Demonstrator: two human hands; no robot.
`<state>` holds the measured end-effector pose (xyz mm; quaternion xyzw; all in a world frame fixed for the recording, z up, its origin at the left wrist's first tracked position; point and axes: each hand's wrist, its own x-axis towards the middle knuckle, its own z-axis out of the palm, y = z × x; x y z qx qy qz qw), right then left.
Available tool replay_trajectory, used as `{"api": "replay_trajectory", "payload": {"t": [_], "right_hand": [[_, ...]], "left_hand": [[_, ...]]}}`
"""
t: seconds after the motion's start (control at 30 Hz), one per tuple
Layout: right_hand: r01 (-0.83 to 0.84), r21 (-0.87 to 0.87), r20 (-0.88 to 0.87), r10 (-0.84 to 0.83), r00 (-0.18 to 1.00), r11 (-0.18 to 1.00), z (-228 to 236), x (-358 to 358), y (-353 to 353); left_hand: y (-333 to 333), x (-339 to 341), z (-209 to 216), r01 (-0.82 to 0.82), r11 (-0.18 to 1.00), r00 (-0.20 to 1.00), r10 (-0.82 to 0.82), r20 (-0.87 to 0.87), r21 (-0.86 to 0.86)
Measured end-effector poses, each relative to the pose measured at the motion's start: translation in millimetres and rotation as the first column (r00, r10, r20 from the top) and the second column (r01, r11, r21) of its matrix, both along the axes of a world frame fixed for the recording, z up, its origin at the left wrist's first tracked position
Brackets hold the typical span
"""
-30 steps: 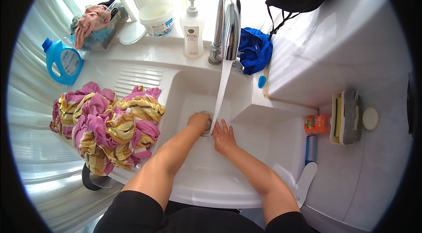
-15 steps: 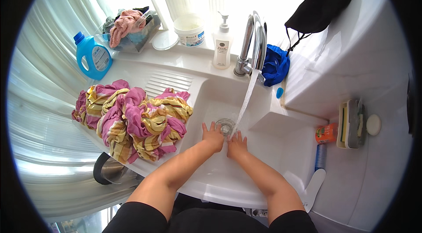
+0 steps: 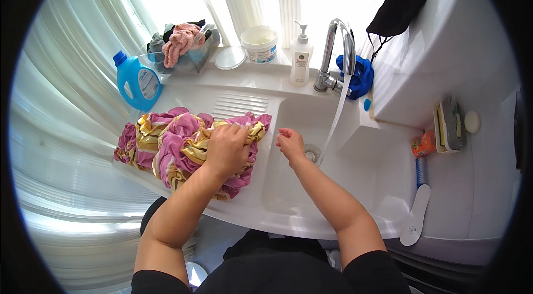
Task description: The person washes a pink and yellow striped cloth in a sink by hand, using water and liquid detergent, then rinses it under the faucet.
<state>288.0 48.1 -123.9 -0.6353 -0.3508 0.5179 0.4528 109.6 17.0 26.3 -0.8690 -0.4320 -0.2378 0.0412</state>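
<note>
And here is the bundle of pink and yellow cloth [image 3: 186, 137], heaped on the ribbed drainboard [image 3: 240, 106] to the left of the basin [image 3: 347, 194]; the left hand [image 3: 227, 150] lies right on it, back upward, over the right-hand part of the heap, fingers bent into the folds; whether they truly clench fabric I cannot tell, the fingertips being lost in it; the right hand [image 3: 291, 145] hangs over the basin near the drain [image 3: 312, 153], fingers loosely curled but not closed, nothing showing in them, apart from the cloth; beside it a stream of water [image 3: 337, 108] pours from the faucet [image 3: 348, 44]; this cloth looks soft and limp, hardly fragile; if soaked, it should be heavy, slick and inclined to sag; one pinched fold would probably let the rest trail, so the sounder hold is both hands, one under each end, gathering thick, twisted handfuls rather than loose edges.
</note>
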Motion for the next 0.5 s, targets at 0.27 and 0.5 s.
{"api": "replay_trajectory", "payload": {"t": [0.27,0.5], "right_hand": [[-0.085,0.344,0.385,-0.058,0.921,0.935,1.8,-21.3,-1.9],[-0.018,-0.023,0.077,0.020,0.997,1.000,7.4,54.6,-35.4]], "left_hand": [[9.0,-55.3,52.2,-0.052,0.978,0.937,0.119,0.330,-0.204],[47.4,-73.3,50.1,-0.035,0.899,0.790,0.292,0.539,-0.436]]}}
